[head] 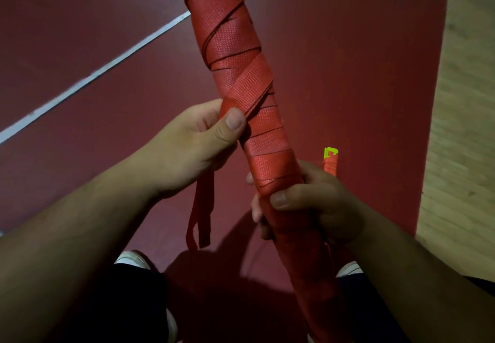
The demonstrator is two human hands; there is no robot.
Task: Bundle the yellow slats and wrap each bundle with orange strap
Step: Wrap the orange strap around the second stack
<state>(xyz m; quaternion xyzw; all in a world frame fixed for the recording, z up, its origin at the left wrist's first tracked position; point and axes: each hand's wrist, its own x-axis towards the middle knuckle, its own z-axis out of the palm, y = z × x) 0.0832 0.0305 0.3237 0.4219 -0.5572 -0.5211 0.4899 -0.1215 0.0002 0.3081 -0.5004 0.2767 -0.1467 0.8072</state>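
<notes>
A long bundle [241, 56] fully wound in orange-red strap runs from the top centre down between my legs, tilted slightly. My right hand [308, 203] grips it around its lower middle, thumb across the front. My left hand [203, 139] pinches the strap [249, 88] where it crosses the bundle diagonally, thumb on top. Two loose strap tails [201, 214] hang down below my left hand. The slats inside this bundle are hidden by the wrapping. Behind my right hand, a second strapped bundle [331, 164] shows a bright yellow slat end [330, 152].
Dark red sports flooring [80, 34] with a white line [93, 75] lies underneath. A pale wood floor strip [468, 101] runs along the right side. My white shoes [134, 259] and dark trouser legs are at the bottom.
</notes>
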